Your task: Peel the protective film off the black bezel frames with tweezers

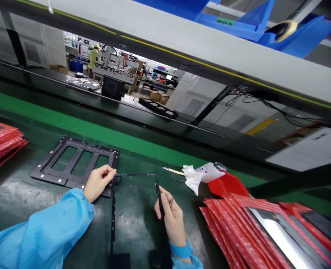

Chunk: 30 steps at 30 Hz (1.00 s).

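A thin black rectangular frame is held up over the green work surface, its near end running out of the picture at the bottom. My left hand pinches its far left corner between thumb and fingers. Around its right side bar, just below the far right corner, my right hand is closed with the thumb on top. Behind my left hand lies a larger black fixture plate with rectangular openings and light round spots along its border. Both my arms wear blue sleeves.
Red bubble-wrap sleeves with flat panels are stacked at right, more red sleeves at left. A knife, white cloth, white bottle and red bin stand behind. A shelf hangs overhead; a person is far off.
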Available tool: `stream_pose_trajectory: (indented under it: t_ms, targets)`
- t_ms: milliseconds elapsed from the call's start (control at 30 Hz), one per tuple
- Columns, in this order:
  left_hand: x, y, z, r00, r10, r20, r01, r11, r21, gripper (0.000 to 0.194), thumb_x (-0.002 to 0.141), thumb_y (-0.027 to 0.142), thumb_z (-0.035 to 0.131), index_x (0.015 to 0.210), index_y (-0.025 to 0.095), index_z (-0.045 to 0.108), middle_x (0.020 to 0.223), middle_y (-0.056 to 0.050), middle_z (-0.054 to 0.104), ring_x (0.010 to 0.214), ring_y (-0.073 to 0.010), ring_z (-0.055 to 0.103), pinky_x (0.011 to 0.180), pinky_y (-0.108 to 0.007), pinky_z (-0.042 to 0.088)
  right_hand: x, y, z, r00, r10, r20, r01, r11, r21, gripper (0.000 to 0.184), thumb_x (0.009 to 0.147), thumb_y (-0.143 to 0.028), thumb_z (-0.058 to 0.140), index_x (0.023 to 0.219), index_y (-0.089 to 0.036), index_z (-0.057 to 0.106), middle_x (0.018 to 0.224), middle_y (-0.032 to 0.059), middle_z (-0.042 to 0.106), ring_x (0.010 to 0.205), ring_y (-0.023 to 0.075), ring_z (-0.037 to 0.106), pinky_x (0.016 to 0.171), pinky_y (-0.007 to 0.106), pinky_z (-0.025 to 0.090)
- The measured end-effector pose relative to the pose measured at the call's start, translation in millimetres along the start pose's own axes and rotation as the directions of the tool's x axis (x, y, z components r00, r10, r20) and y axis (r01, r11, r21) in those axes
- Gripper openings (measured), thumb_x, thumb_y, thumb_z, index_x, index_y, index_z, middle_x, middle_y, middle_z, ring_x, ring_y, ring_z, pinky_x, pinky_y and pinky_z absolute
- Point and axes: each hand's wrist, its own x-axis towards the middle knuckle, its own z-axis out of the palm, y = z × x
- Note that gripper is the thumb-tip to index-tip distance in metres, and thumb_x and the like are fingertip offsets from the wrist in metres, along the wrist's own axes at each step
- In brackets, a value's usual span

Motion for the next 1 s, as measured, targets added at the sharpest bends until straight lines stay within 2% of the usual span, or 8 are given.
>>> stream_pose_trajectory:
  t_ms: [467,667,833,1000]
  targets:
    - [0,3,-0.7,1.0,0.028,-0.012,-0.027,0.999,0.042,0.035,0.093,0.047,0.044,0.073,0.019,0.049,0.064,0.003,0.052,0.063,-0.0121,0.049,0.062,-0.023,0.036,-1,2,-2,0.999,0.025,0.02,-0.025,1.0,-0.016,0.046,0.094,-0.05,0.051,0.123,-0.013,0.053,0.05,-0.0083,0.04,0.049,0.0112,0.036,0.057,0.025,0.031]
    - [1,3,-0.9,0.999,0.009,-0.031,-0.008,0.999,0.049,0.042,0.095,0.051,0.038,0.071,0.018,0.049,0.062,0.003,0.05,0.059,-0.0114,0.047,0.06,-0.023,0.034,2,6,-4,1.0,0.009,0.026,-0.008,0.999,-0.035,0.047,0.094,-0.051,0.05,0.124,-0.014,0.054,0.051,-0.0086,0.039,0.048,0.0111,0.035,0.057,0.026,0.031]
    - [1,5,0.3,1.0,0.007,0.029,-0.007,1.0,0.016,0.046,0.096,0.053,0.032,0.086,0.018,0.061,0.068,0.001,0.056,0.066,-0.0133,0.053,0.064,-0.024,0.038,2,10,-6,1.0,0.009,0.022,-0.008,0.999,-0.039,0.048,0.094,-0.051,0.051,0.123,-0.013,0.054,0.051,-0.0083,0.04,0.049,0.0117,0.037,0.058,0.027,0.032]
    - [-1,7,1.3,0.996,-0.002,0.084,0.002,1.0,0.001,0.05,0.093,0.056,0.037,0.073,0.017,0.06,0.063,0.001,0.054,0.064,-0.0135,0.051,0.063,-0.025,0.037,2,8,-5,1.0,0.006,0.015,-0.006,0.999,-0.038,0.05,0.093,-0.051,0.052,0.124,-0.012,0.054,0.051,-0.0084,0.04,0.048,0.0118,0.036,0.058,0.028,0.032]
